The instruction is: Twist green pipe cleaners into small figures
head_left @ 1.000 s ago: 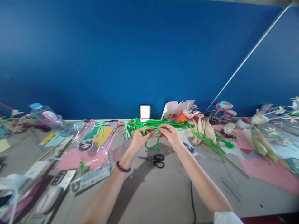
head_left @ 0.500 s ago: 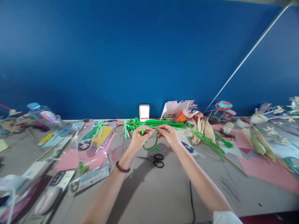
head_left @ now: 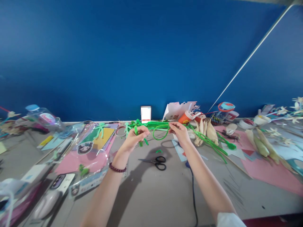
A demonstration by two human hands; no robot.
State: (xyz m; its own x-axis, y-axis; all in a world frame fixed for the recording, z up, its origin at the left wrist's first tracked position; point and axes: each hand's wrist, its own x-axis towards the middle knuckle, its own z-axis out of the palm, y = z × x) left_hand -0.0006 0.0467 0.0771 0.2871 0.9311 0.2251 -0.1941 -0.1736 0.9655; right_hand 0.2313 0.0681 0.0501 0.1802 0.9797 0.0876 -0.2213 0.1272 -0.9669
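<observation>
So, biggest first: one blue wall (head_left: 142, 56) at the back, one grey worktop (head_left: 151, 195) in front. Two bunches of green stems on it, one along the back (head_left: 153, 124), one right of the hands; too tangled to count.

Main change from half a second ago: the two hands were almost meeting, now they've split apart with a gap between. Left hand (head_left: 136, 138) is lower and further left, fingers curled; right hand (head_left: 179, 132) has thumb and fingertips pinched.

One pair of scissors (head_left: 155, 162), same spot as before. One pale blue card (head_left: 178, 149) now shows beside the right wrist. One green loop (head_left: 161, 139) sticks out leftward from the right fingertips, above the worktop. One beaded bracelet (head_left: 117, 168), left wrist. Left fingers grip some green strip (head_left: 135, 130), can't tell if it's one piece. Smallest: one green scrap (head_left: 159, 151) just above the scissors.
</observation>
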